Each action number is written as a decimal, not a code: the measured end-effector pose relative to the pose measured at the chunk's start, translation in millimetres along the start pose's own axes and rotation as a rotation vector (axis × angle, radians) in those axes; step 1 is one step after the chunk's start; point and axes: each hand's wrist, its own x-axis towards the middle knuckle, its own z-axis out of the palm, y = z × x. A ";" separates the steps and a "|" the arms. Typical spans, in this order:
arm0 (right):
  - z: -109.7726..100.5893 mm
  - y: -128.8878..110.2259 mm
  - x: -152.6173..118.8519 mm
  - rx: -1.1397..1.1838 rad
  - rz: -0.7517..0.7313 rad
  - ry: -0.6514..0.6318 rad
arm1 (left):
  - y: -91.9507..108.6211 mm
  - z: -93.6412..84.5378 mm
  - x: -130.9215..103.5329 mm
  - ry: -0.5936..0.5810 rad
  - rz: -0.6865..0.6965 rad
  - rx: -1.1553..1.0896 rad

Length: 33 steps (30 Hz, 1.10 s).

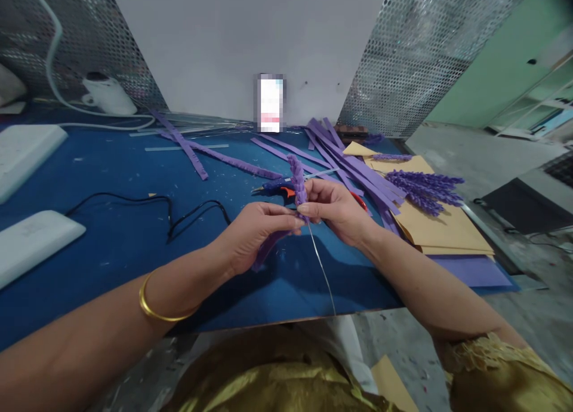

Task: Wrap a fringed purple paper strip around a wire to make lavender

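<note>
**Both hands pinch a purple fringed stem over the blue desk**

Left hand [250,233] and right hand [335,209] meet above the middle of the desk [111,245], fingers closed on a purple fringed stem [298,182] that stands upright between them. A loose purple strip [268,248] trails down from the left hand's pinch, and a thin wire [322,271] hangs toward the near edge. Just beyond the hands lies a glue gun [280,188]. Farther off, long purple strips [344,161] fan across the desk; at the right, finished purple sprigs [425,188] rest on tan paper [443,230].
</note>
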 end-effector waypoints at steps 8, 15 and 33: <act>5.9 3.1 -0.1 0.014 -0.018 0.035 | -3.4 3.0 -2.3 0.067 0.063 0.055; 8.5 6.6 -0.2 0.016 0.000 0.082 | -7.3 6.4 -0.1 0.079 0.111 0.059; 12.0 11.9 -2.5 0.022 0.016 0.105 | -12.2 5.5 3.2 0.099 0.069 0.105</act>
